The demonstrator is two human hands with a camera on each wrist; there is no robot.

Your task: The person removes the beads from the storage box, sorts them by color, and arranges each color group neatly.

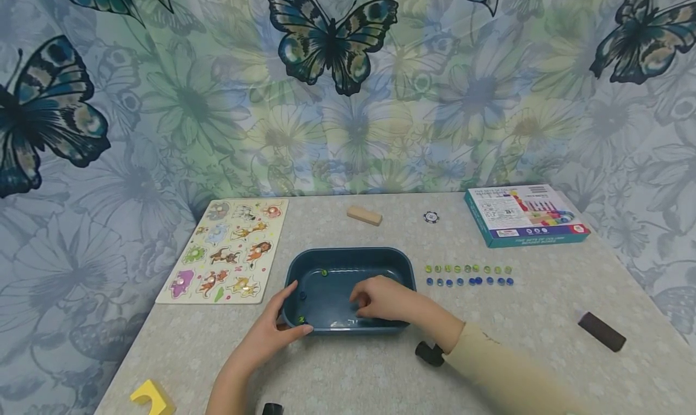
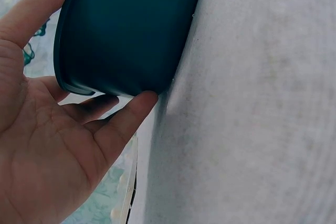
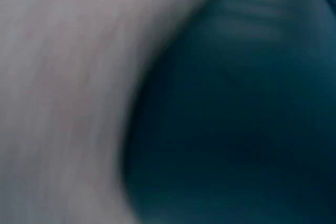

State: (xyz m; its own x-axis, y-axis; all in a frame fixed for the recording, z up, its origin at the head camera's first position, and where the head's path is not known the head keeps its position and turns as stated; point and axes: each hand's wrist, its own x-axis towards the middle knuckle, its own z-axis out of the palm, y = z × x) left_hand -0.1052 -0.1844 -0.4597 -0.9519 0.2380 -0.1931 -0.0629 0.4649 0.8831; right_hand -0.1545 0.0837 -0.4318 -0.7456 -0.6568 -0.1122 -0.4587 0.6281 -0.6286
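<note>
A dark blue-green plastic basin [image 1: 350,251] sits at the middle of the table. At its left end my left hand [image 1: 269,327] holds it, thumb at the front rim and fingers along the side. In the left wrist view the fingers bear against the outer wall. My right hand [image 1: 383,299] is over the basin's right half with its fingers bent; whether anything is between them is hidden. Inside lie a green glass bead [image 1: 324,272], a dark blue bead [image 1: 302,295] and another green bead [image 1: 301,319]. The right wrist view is blurred and shows mostly the basin.
Right of the basin run a row of green beads [image 1: 457,269] and a row of blue beads [image 1: 460,281]. Around them are an animal puzzle board [image 1: 239,228], wooden block [image 1: 364,215], poker chip [image 1: 431,217], game box [image 1: 527,215], dark block [image 1: 602,331] and yellow arch [image 1: 153,397].
</note>
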